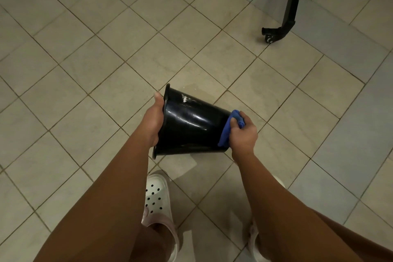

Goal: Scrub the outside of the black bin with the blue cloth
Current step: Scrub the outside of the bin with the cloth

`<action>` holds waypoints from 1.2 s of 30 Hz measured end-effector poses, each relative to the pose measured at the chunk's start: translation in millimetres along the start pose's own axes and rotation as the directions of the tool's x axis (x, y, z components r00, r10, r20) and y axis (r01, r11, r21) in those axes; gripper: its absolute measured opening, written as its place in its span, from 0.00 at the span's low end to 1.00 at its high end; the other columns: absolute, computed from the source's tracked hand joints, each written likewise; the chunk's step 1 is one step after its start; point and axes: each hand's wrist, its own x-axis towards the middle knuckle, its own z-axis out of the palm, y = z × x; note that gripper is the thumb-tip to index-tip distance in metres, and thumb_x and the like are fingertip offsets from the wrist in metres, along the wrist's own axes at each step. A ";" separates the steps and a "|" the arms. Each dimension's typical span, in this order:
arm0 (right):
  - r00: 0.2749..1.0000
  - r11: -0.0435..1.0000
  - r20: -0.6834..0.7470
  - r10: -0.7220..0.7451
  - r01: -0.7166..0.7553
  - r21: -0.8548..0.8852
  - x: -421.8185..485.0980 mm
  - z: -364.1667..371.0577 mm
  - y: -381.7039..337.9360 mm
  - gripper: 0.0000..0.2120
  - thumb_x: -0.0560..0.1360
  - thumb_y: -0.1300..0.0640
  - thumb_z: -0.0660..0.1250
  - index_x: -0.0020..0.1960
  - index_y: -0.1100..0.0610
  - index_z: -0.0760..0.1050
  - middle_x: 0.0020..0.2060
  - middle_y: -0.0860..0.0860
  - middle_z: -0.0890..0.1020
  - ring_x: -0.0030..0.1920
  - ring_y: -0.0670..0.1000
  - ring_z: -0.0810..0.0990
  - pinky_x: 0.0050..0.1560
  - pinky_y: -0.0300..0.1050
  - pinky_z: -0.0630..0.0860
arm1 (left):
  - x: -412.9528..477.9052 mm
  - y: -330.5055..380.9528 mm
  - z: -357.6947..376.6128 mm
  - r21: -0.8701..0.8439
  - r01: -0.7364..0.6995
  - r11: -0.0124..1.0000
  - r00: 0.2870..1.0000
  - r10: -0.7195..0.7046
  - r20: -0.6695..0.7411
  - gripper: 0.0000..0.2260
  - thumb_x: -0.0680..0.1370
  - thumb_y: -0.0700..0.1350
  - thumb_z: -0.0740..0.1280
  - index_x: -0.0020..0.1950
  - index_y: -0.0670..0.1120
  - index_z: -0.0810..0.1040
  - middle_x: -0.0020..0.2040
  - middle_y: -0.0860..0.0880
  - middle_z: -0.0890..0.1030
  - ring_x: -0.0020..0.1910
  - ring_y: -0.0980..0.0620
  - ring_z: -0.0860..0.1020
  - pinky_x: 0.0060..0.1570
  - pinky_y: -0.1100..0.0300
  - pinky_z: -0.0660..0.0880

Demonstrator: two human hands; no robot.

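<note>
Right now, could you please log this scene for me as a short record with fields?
bin: black bin, on its side, rim to the left
left hand: left hand grips the rim
right hand: right hand holds the blue cloth against the base end
mark: white smear near the rim
floor: tiled floor; white clog below the bin

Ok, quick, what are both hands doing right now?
Left hand: grips the black bin by its rim.
Right hand: holds the blue cloth against the bin's base.

We see the glossy black bin (191,125) tipped sideways, white smear near its rim, blue cloth (228,128) bunched against its base.
</note>
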 end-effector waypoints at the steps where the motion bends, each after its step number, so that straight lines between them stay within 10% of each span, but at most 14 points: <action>1: 1.000 0.999 0.006 0.005 -0.006 0.036 0.6 -1.5 -0.2 0.19 0.77 0.57 0.64 0.66 0.48 0.70 0.60 0.50 0.75 0.59 0.52 0.74 0.63 0.53 0.72 | 0.7 1.0 1.3 0.007 0.003 1.000 1.000 -0.003 -0.003 0.28 0.80 0.68 0.47 0.57 0.52 0.79 0.57 0.42 0.81 0.57 0.42 0.78 0.63 0.43 0.72; 16: 0.981 0.985 0.095 -0.171 0.172 -0.001 2.2 -12.7 17.1 0.21 0.75 0.59 0.66 0.68 0.53 0.69 0.58 0.47 0.73 0.59 0.48 0.73 0.65 0.50 0.71 | 5.5 5.2 -3.9 0.051 -0.074 0.996 0.997 0.073 0.017 0.15 0.83 0.53 0.59 0.59 0.46 0.80 0.53 0.44 0.84 0.56 0.41 0.81 0.60 0.44 0.76; 23: 0.854 0.804 0.152 -0.498 0.521 -0.286 -15.8 -13.6 38.9 0.21 0.75 0.61 0.65 0.68 0.58 0.69 0.60 0.57 0.71 0.60 0.52 0.69 0.63 0.40 0.65 | 7.1 1.0 9.3 0.064 -0.035 0.997 0.989 0.044 -0.141 0.33 0.77 0.71 0.52 0.64 0.46 0.75 0.56 0.42 0.81 0.56 0.42 0.79 0.62 0.43 0.74; 32: 0.689 0.566 0.341 -0.639 0.722 -0.397 -21.5 -1.3 31.3 0.20 0.76 0.54 0.58 0.66 0.58 0.70 0.62 0.58 0.72 0.60 0.56 0.69 0.63 0.45 0.65 | 7.7 -4.7 15.3 0.076 -0.096 0.992 0.970 0.111 -0.217 0.22 0.83 0.59 0.51 0.64 0.45 0.73 0.54 0.42 0.78 0.56 0.43 0.77 0.64 0.42 0.73; 36: 0.761 0.616 0.324 -0.563 0.647 -0.449 -11.6 -2.8 23.8 0.21 0.75 0.61 0.64 0.68 0.59 0.69 0.62 0.59 0.72 0.60 0.59 0.70 0.63 0.46 0.66 | 9.4 -7.1 13.9 0.059 -0.110 0.992 0.965 0.121 -0.232 0.21 0.83 0.59 0.51 0.63 0.45 0.73 0.54 0.42 0.78 0.56 0.43 0.76 0.64 0.42 0.72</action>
